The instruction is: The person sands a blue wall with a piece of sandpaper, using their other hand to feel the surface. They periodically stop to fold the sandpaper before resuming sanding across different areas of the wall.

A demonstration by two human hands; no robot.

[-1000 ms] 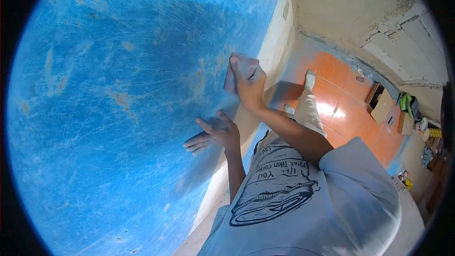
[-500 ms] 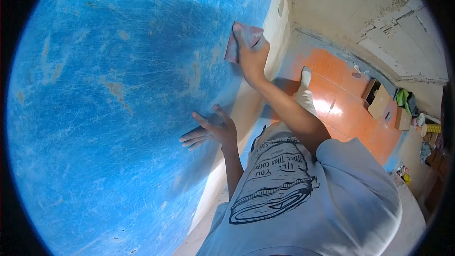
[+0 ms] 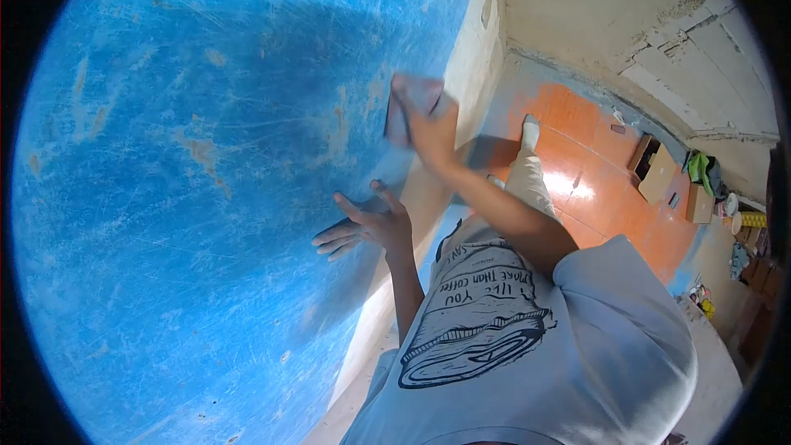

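Note:
A blue wall (image 3: 198,297) with scratches and pale worn patches fills the left of the view. My right hand (image 3: 428,119), blurred by motion, presses a folded reddish-brown sheet (image 3: 401,111), like sandpaper, on the wall near its pale border. Lower down, my left hand (image 3: 371,227) rests against the blue surface with its fingers spread and holds nothing.
Beside the wall runs an unpainted pale strip (image 3: 474,41). On the orange tiled floor (image 3: 568,148) at the right are an open cardboard box (image 3: 657,173), a green and dark cloth (image 3: 700,169) and several small items. My foot (image 3: 531,132) stands near the corner.
My right hand and the sheet have moved down in the view, slightly left, along the wall. My left hand has stayed in place.

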